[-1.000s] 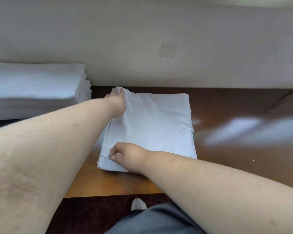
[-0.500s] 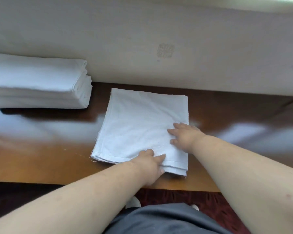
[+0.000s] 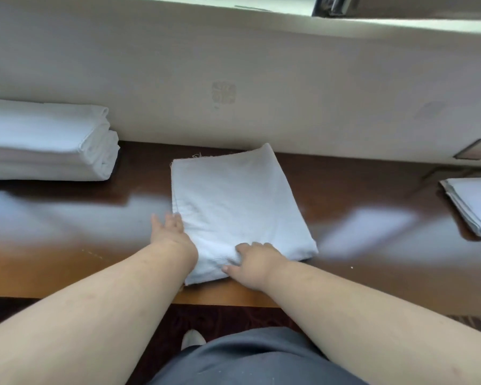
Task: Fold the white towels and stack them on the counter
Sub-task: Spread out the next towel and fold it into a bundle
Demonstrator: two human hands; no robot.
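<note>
Head view: folded towel (image 3: 233,207) lies on counter (image 3: 67,245), near edge under both hands. Left hand (image 3: 170,232) flat, fingers straight, pressing towel's left side. Right hand (image 3: 253,259) beside it, fingers curled, bunching cloth at the near edge. Towel stack (image 3: 45,140) sits well away, beyond left hand. Risk: lifting w/ a shallow one-corner hold lets layers slide & fold open; towel looks skewed, so stack may go uneven.
</note>
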